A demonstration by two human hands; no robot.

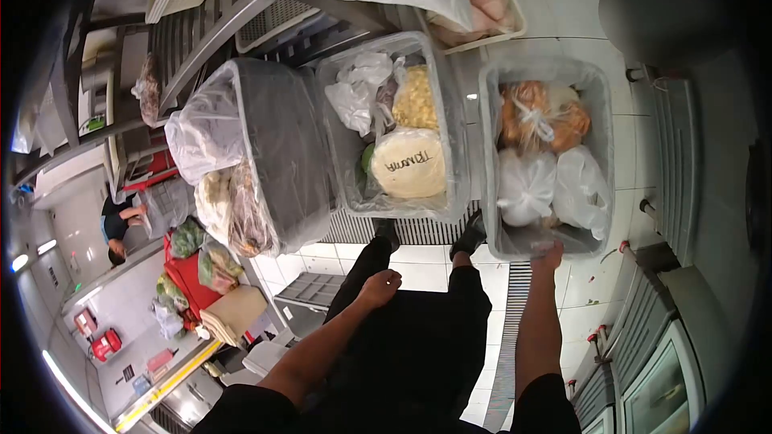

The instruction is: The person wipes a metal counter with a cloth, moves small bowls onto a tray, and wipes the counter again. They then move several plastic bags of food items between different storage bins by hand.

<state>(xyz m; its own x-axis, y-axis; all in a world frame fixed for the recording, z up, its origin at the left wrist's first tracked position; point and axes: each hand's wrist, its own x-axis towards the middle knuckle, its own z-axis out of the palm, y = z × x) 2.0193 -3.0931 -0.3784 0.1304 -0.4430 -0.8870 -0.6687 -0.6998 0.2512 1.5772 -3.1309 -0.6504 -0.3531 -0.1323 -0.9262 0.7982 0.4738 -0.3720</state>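
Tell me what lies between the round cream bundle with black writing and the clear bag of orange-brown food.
In the head view: the middle grey bin's wall, a strip of tiled floor, and the right grey bin's wall.

Dark handwriting stands on the round, pale, wrapped package (pixel 408 163) in the middle tub (pixel 347 201). It seems to read "Tkrama" or "Tirama", its first letters being uncertain. Small dark signs (pixel 129 373) are on the far wall (pixel 60 251), near the red fire extinguisher (pixel 106 345), but their markings are too small to read.
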